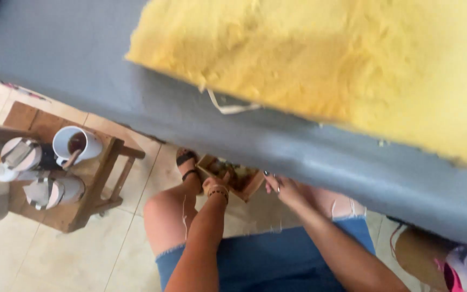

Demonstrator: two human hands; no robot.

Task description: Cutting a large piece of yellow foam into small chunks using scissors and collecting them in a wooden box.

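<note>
- Nearest the camera, the person sits in a blue denim skirt (pixel 266 265) with a frayed hem; both bare forearms reach forward over it.
- The left hand (pixel 216 186), a beaded bracelet on its wrist, touches the near edge of a small wooden box (pixel 233 176). Its fingers curl toward the box, but blur hides how far the grip closes, so I cannot tell whether it has hold of it.
- The right hand (pixel 283 186) lies just beside the box's right corner, fingers partly bent. Whether this grip is closed on anything I cannot tell.
- The box sits low in front of the knees, tilted, its far side hidden under the edge of a grey padded surface (pixel 190 113); its contents look brownish and are too blurred to name.
- A foot in a dark strapped sandal (pixel 186 159) rests on the pale tiled floor (pixel 71 254) just left of the box.
- Farther left, a small wooden stool (pixel 90 203) carries a white mug (pixel 77 145) holding dark liquid, and two white lidded containers (pixel 39 173).
- Farthest off, a fluffy yellow rug (pixel 341 59) lies on the grey surface.
</note>
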